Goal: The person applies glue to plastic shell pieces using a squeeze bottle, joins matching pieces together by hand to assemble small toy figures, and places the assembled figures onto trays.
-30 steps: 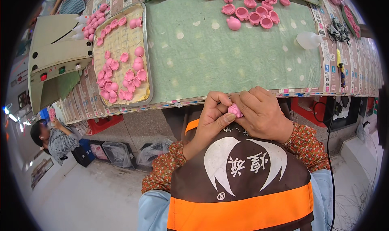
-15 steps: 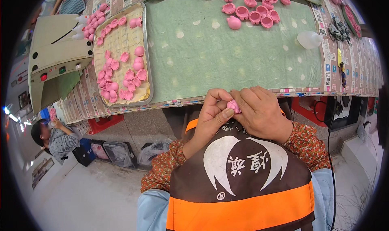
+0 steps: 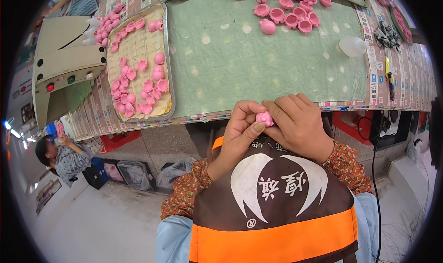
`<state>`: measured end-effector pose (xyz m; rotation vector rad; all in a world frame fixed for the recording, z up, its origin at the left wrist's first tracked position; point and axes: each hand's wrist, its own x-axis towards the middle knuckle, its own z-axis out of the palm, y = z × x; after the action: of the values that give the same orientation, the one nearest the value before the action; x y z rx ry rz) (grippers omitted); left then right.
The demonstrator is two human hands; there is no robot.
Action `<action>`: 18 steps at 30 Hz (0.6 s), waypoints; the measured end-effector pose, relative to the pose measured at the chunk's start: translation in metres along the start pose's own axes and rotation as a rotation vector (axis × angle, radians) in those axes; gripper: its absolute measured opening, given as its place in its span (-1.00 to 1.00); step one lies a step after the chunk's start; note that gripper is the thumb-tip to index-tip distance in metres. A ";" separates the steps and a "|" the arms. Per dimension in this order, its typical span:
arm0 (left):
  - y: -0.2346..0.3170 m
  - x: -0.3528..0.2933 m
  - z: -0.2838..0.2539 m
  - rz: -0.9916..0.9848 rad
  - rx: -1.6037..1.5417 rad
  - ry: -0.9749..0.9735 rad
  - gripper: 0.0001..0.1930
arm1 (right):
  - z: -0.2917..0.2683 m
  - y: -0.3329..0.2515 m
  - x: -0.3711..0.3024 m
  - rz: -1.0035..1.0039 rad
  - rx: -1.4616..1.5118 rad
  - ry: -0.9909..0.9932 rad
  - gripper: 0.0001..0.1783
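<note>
Just in front of the table edge, my two hands meet around a small pink molded toy part (image 3: 265, 119), which looks like a little animal head. My left hand (image 3: 241, 129) pinches it between thumb and bent fingers. From the other side, the fingertips of my right hand (image 3: 297, 124) press against it; the curled fingers hide its far side. On the green cloth (image 3: 258, 69) beyond lie several pink hollow half-shells (image 3: 290, 19) and a rounder pink piece (image 3: 267, 26).
To the left, a metal tray (image 3: 170, 78) holds more pink shells, beside a beige machine (image 3: 69, 62) with buttons. A white squeeze bottle (image 3: 353, 46) lies at the cloth's right side. Another person (image 3: 64, 157) sits at the far left. A black cable (image 3: 376, 184) hangs at right.
The fingers of my right hand have shifted and lifted slightly, so more of the pink part shows. My left hand keeps its pinch.
</note>
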<state>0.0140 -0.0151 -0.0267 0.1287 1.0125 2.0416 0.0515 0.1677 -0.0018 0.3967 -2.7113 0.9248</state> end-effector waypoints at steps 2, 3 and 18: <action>0.000 0.000 0.001 0.002 -0.034 0.031 -0.71 | 0.001 -0.001 0.000 0.015 -0.025 0.018 -0.50; 0.000 0.000 0.001 0.000 -0.033 0.028 -0.71 | 0.001 -0.001 0.001 -0.001 -0.024 0.018 -0.50; -0.005 -0.002 0.002 -0.014 -0.026 0.090 -0.72 | 0.005 -0.008 -0.004 -0.002 -0.043 0.019 -0.50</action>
<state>0.0194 -0.0139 -0.0284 0.0161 1.0382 2.0628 0.0569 0.1592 -0.0027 0.3805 -2.7084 0.8631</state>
